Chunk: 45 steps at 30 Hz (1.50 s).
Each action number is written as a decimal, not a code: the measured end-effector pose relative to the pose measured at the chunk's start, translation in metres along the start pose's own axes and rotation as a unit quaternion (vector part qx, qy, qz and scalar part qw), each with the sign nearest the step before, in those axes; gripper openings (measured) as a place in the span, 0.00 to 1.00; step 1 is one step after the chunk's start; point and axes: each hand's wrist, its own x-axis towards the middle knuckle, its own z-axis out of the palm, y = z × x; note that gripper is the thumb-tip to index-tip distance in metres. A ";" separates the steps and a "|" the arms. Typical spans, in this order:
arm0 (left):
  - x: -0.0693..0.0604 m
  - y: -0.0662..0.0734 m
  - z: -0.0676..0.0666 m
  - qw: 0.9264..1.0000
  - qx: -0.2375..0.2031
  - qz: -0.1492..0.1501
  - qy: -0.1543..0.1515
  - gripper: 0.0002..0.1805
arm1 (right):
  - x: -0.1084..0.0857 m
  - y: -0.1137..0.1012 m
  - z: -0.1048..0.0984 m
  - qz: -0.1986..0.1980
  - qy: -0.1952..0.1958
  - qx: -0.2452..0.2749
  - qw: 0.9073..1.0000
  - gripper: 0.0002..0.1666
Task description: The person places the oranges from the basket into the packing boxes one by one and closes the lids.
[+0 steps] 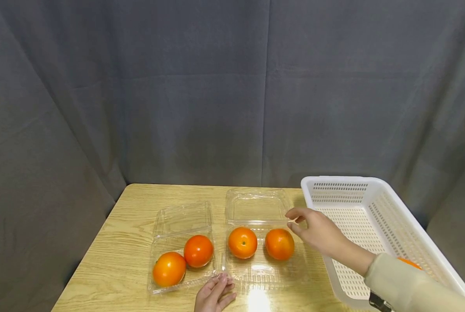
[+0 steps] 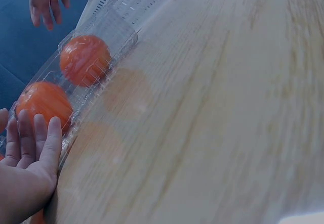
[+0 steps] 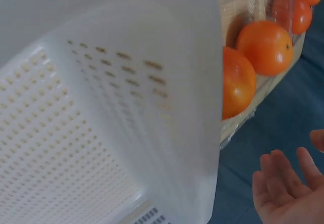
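Two clear plastic clamshell boxes lie with lids folded back on the wooden table. The right box (image 1: 263,275) holds two orange round fruits (image 1: 242,242) side by side; the left box (image 1: 183,221) holds two more (image 1: 169,269). My left hand (image 1: 215,294) is at the front edge between the boxes, fingers extended beside the plastic in the left wrist view (image 2: 35,158). My right hand (image 1: 314,229) hovers near the right box's hinge, right of its fruit, fingers loosely bent with nothing held; the right wrist view shows the hand (image 3: 291,188) with fingers apart.
A white perforated basket (image 1: 349,225) stands at the right of the table, under my right forearm. Part of an orange fruit (image 1: 409,262) shows inside it behind the sleeve. A grey curtain (image 1: 193,95) hangs behind the table.
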 end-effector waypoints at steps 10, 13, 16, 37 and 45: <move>-0.001 0.000 0.001 1.000 0.010 0.002 0.003 0.16 | -0.006 0.023 -0.024 0.024 0.050 0.042 0.998 0.10; -0.001 0.001 0.001 1.000 0.010 0.003 0.000 0.17 | -0.010 0.029 -0.031 0.036 0.048 0.041 0.997 0.11; -0.001 0.001 0.001 1.000 0.008 0.004 -0.003 0.17 | -0.013 0.038 -0.038 0.044 0.040 0.036 0.998 0.12; -0.001 0.001 0.000 1.000 0.006 0.006 -0.005 0.14 | -0.041 0.101 -0.061 0.089 -0.040 -0.021 0.995 0.12; -0.001 0.001 -0.001 1.000 0.006 0.003 -0.004 0.13 | -0.054 0.116 -0.065 0.096 -0.063 -0.034 0.993 0.12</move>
